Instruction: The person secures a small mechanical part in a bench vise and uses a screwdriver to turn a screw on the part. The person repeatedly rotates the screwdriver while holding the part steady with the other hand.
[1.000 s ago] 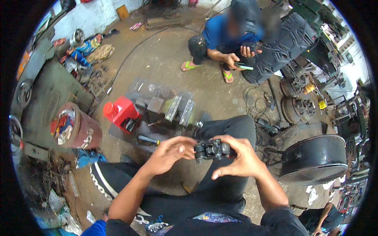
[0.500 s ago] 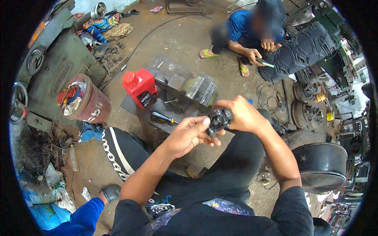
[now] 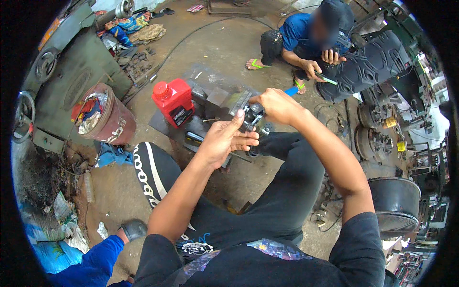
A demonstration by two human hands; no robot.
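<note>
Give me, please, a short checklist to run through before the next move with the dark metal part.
1. Dark metal part supported by the left hand: ok, thumb and fingers against it.
2. Blue thing beyond the right hand firmly held: cannot tell.
3. Red bottle upright, cap on: ok.
4. Screwdriver in full view: not ok, the left hand partly hides it.
5. Co-worker's hands apart from the part: ok.

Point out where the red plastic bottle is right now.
In the head view, the red plastic bottle stands upright left of centre on the dark plate, left of the bench vise and beyond the left hand.
</note>
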